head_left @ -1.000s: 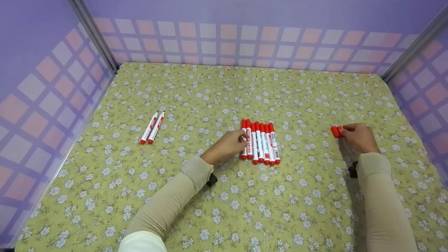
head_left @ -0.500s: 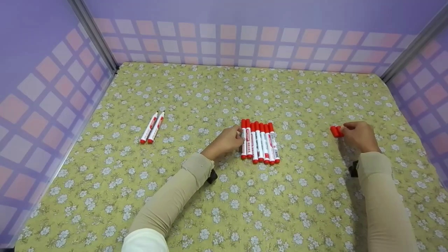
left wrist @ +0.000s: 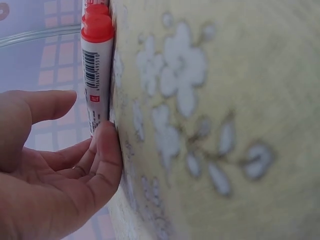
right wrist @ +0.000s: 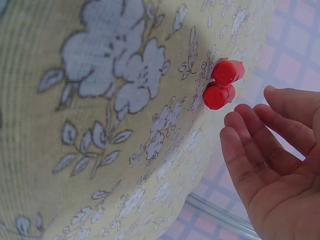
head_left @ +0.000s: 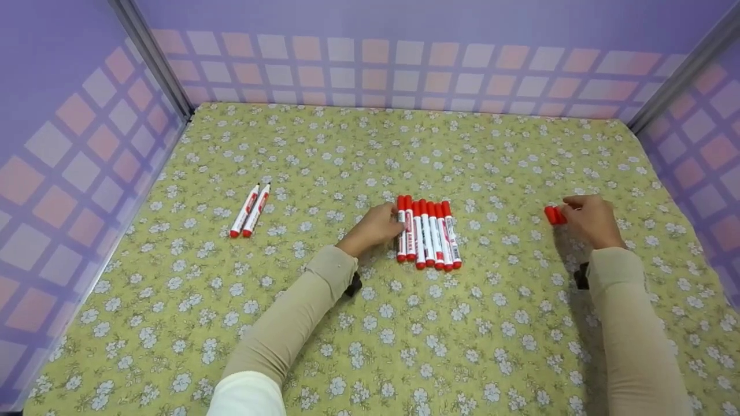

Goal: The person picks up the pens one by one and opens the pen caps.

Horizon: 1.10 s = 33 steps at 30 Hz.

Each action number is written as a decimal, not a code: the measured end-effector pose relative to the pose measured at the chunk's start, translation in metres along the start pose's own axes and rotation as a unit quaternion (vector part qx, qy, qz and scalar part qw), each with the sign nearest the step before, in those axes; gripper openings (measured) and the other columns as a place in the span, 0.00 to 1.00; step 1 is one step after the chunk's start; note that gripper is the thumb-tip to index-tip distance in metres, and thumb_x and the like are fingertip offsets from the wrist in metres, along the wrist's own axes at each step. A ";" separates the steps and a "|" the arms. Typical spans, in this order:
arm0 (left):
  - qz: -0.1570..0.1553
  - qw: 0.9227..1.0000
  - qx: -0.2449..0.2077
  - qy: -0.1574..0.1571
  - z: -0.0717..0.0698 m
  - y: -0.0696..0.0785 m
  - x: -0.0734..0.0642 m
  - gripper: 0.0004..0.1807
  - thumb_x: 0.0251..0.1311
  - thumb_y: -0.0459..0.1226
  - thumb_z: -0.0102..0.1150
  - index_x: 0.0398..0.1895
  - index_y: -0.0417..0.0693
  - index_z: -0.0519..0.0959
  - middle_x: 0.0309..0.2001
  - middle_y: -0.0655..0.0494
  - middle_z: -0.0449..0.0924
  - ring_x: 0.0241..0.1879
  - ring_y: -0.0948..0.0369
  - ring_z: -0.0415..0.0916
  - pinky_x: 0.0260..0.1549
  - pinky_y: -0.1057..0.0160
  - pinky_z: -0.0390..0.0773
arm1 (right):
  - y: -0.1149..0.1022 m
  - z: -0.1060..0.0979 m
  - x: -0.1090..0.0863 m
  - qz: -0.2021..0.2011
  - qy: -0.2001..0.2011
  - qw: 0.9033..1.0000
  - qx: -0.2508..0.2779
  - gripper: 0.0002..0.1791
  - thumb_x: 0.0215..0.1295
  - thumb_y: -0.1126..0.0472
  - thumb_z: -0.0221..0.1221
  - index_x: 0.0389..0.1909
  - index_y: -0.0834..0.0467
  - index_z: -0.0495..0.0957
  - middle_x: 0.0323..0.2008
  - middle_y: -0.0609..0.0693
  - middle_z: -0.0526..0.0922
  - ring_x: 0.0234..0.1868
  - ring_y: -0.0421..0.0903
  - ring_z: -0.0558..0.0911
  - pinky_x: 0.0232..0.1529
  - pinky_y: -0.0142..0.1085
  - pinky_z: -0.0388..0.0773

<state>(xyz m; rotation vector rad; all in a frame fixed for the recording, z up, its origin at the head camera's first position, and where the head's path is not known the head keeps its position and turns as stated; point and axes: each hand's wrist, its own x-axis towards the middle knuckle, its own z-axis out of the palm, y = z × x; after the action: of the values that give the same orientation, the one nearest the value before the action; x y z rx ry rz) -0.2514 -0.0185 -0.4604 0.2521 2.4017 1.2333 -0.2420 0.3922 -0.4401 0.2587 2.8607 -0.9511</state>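
Note:
Several capped white markers [head_left: 426,234] lie side by side in a row at mid-table, their red caps pointing away from me. My left hand [head_left: 374,228] is at the row's left side. In the left wrist view its fingertips [left wrist: 106,142] are right at the nearest marker [left wrist: 95,70], and the thumb stands apart. To the right, my right hand [head_left: 594,222] hovers beside two loose red caps [head_left: 552,215]. The right wrist view shows its relaxed fingers [right wrist: 237,145] apart from those caps, holding nothing.
Two uncapped markers [head_left: 250,211] lie together on the left, dark tips pointing away. A flowered yellow cloth [head_left: 347,156] covers the table. Purple checkered panels [head_left: 376,63] enclose the back and both sides.
My left hand has drawn back from over the left markers to the row's left side. My right hand has eased slightly away from the red caps. The markers lie as before.

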 end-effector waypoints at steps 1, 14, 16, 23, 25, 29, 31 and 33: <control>0.000 1.000 0.006 0.003 0.000 0.000 0.001 0.20 0.68 0.40 0.51 0.60 0.39 0.68 0.43 0.49 0.78 0.29 0.61 0.71 0.25 0.66 0.70 | 0.000 0.000 0.000 -0.003 0.001 1.000 0.000 0.29 0.74 0.51 0.45 0.66 0.68 0.66 0.61 0.72 0.70 0.55 0.63 0.76 0.41 0.39 0.77; -0.005 1.000 0.022 0.017 0.000 0.003 0.003 0.24 0.64 0.37 0.55 0.62 0.38 0.68 0.53 0.44 0.76 0.44 0.56 0.74 0.40 0.61 0.74 | 0.000 0.002 0.002 -0.026 0.004 1.000 -0.008 0.28 0.74 0.52 0.46 0.65 0.69 0.67 0.61 0.73 0.70 0.56 0.66 0.75 0.51 0.54 0.75; -0.009 1.000 0.013 0.015 0.001 0.003 0.002 0.25 0.64 0.37 0.55 0.63 0.39 0.67 0.54 0.45 0.75 0.45 0.56 0.75 0.41 0.61 0.75 | 0.000 0.002 0.002 -0.028 0.004 1.000 -0.006 0.28 0.74 0.52 0.46 0.65 0.70 0.67 0.61 0.73 0.70 0.57 0.66 0.75 0.51 0.55 0.74; -0.023 1.000 -0.005 0.012 0.003 0.003 0.001 0.23 0.64 0.38 0.55 0.61 0.41 0.67 0.50 0.47 0.76 0.45 0.56 0.77 0.42 0.61 0.78 | -0.002 0.004 0.000 -0.024 0.000 1.000 0.001 0.28 0.73 0.53 0.47 0.66 0.69 0.66 0.61 0.73 0.69 0.57 0.65 0.74 0.53 0.56 0.74; -0.023 1.000 0.013 0.017 0.004 0.004 0.002 0.23 0.65 0.38 0.55 0.61 0.40 0.67 0.50 0.47 0.75 0.45 0.56 0.76 0.45 0.59 0.77 | -0.003 0.003 0.000 -0.021 -0.003 1.000 0.002 0.29 0.73 0.53 0.48 0.66 0.68 0.65 0.61 0.72 0.69 0.57 0.65 0.74 0.53 0.55 0.74; -0.023 0.999 0.041 0.025 0.006 0.006 0.005 0.27 0.65 0.38 0.54 0.64 0.38 0.65 0.53 0.45 0.74 0.50 0.54 0.75 0.50 0.57 0.75 | -0.005 0.002 -0.001 -0.010 -0.006 1.000 0.004 0.30 0.73 0.51 0.48 0.68 0.67 0.64 0.62 0.72 0.69 0.56 0.62 0.75 0.52 0.52 0.75; -0.023 0.998 0.042 0.028 0.008 0.007 0.005 0.29 0.64 0.38 0.54 0.67 0.38 0.63 0.56 0.45 0.73 0.52 0.54 0.74 0.52 0.57 0.75 | -0.005 0.001 -0.001 -0.007 -0.007 1.000 0.004 0.30 0.73 0.51 0.48 0.68 0.66 0.64 0.61 0.71 0.69 0.56 0.61 0.75 0.50 0.48 0.76; -0.023 0.998 0.043 0.031 0.009 0.009 0.005 0.30 0.64 0.37 0.54 0.67 0.37 0.62 0.57 0.44 0.73 0.52 0.53 0.75 0.52 0.57 0.75 | -0.004 0.001 -0.001 -0.007 -0.005 1.000 0.002 0.30 0.73 0.51 0.48 0.68 0.66 0.64 0.61 0.71 0.70 0.55 0.61 0.76 0.46 0.44 0.77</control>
<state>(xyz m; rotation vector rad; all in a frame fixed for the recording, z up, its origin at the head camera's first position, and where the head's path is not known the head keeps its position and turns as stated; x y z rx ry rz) -0.2519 -0.0047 -0.4597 0.1863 2.5030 1.1345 -0.2415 0.3882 -0.4378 0.2336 2.8548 -0.9593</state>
